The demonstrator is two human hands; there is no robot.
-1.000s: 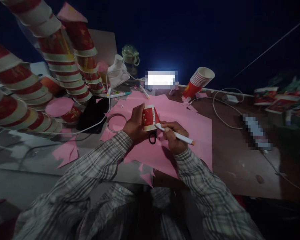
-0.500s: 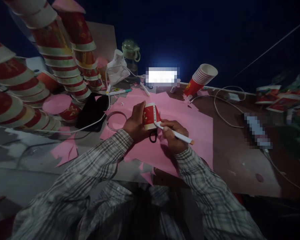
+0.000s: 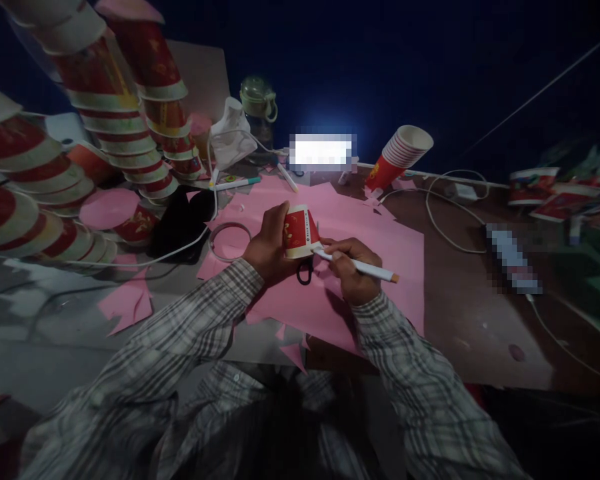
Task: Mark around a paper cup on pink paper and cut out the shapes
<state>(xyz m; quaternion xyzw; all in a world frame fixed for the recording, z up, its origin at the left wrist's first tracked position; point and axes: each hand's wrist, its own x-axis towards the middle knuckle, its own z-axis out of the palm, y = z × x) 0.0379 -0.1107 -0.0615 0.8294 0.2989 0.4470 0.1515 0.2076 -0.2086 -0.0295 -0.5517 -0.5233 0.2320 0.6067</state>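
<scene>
A red paper cup (image 3: 295, 232) with a white printed strip is gripped by my left hand (image 3: 267, 245), tilted over the pink paper (image 3: 395, 267). My right hand (image 3: 356, 267) is closed round a white marker pen (image 3: 373, 270) with an orange end. The pen's tip meets or comes very near the cup's pale rim. Below the cup shows a black loop (image 3: 305, 272), perhaps a scissors handle, the rest of it hidden. A roll of tape (image 3: 230, 241) lies left of my left hand.
Tall stacks of red and white paper cups (image 3: 130, 140) stand at the left. Further back are a bottle (image 3: 258, 107), capped markers (image 3: 286, 177) and a leaning cup stack (image 3: 397, 157). A cabled phone-like device (image 3: 513, 260) lies right; paper scraps (image 3: 127, 303) lie around.
The pen has swung slightly, its orange end moving right, and its tip has shifted a little right along the cup's rim. My left hand still holds the cup.
</scene>
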